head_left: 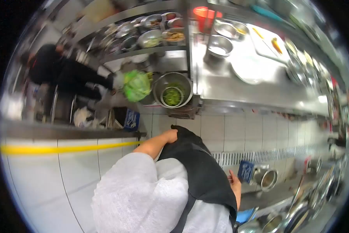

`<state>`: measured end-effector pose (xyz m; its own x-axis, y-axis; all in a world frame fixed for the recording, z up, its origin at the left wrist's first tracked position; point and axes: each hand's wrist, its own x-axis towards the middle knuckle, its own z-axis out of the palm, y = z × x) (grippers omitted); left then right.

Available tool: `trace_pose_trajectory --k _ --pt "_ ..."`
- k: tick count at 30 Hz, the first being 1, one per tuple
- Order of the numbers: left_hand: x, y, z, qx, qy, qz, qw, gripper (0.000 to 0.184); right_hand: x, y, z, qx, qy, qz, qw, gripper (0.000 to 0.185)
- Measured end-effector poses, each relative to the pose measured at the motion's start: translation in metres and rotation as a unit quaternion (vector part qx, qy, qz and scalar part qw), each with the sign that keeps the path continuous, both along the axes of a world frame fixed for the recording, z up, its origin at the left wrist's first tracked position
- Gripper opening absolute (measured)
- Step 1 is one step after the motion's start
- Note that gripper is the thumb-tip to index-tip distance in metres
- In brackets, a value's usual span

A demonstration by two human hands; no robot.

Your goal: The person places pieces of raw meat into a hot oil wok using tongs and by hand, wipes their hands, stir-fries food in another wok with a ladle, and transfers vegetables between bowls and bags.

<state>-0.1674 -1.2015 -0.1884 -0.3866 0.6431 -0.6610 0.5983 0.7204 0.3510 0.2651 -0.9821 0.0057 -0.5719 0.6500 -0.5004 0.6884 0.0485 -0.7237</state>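
Observation:
My left hand (170, 136) is closed on the edge of the black apron (197, 163), which it holds out at the front left. My right hand (234, 179) hangs at my right side beside the apron, its fingers apart and nothing visible in them. Ahead of my left hand stands a large metal pot (157, 90) with a smaller round container (173, 96) of green leaves in it. A green plastic bag (136, 86) lies just left of the pot.
A steel counter (217, 83) at the upper right bears a white plate (252, 70) and metal bowls (220, 46). Another person (61, 70) in black is at the left. Blue boxes (131, 119) stand on both sides. A floor drain (275, 154) crosses the tiles.

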Motion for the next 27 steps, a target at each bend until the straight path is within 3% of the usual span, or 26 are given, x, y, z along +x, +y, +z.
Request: trace_pose_trajectory --k 2,3,7,10,13,15,18,21,24,27 --pt "0.018 -0.040 0.045 0.003 -0.009 0.136 0.991 0.037 -0.036 0.026 0.028 0.042 -0.072 0.123 0.989 0.050" --pt "0.024 -0.062 0.066 0.004 -0.005 0.205 0.979 0.037 -0.039 0.041 0.012 0.038 -0.086 0.144 0.985 0.054" --pt "0.061 -0.145 0.036 -0.025 0.002 0.220 0.975 0.037 -0.095 0.080 -0.005 0.080 -0.069 0.237 0.966 0.052" --pt "0.073 -0.180 0.008 -0.021 -0.001 0.259 0.966 0.041 -0.140 0.084 -0.038 0.099 0.032 0.224 0.969 0.052" --pt "0.075 -0.174 0.039 -0.045 -0.032 0.303 0.951 0.045 -0.179 0.056 -0.070 -0.144 0.103 0.046 0.983 0.047" --pt "0.055 -0.160 0.066 -0.063 -0.053 0.330 0.941 0.049 -0.170 0.047 -0.128 -0.159 0.002 0.152 0.975 0.046" --pt "0.025 -0.146 0.077 -0.056 -0.019 0.320 0.946 0.054 -0.170 0.022 -0.151 -0.156 -0.078 0.210 0.962 0.046" --pt "-0.014 -0.135 0.059 0.018 0.037 0.349 0.936 0.063 -0.174 0.006 -0.150 -0.154 -0.097 0.178 0.967 0.046" --pt "-0.062 -0.118 0.071 0.013 -0.002 0.345 0.939 0.065 -0.182 0.000 -0.146 -0.144 -0.101 0.128 0.976 0.046" --pt "-0.106 -0.104 0.039 0.007 -0.016 0.299 0.954 0.066 -0.187 -0.002 -0.138 -0.129 -0.100 0.080 0.983 0.047"
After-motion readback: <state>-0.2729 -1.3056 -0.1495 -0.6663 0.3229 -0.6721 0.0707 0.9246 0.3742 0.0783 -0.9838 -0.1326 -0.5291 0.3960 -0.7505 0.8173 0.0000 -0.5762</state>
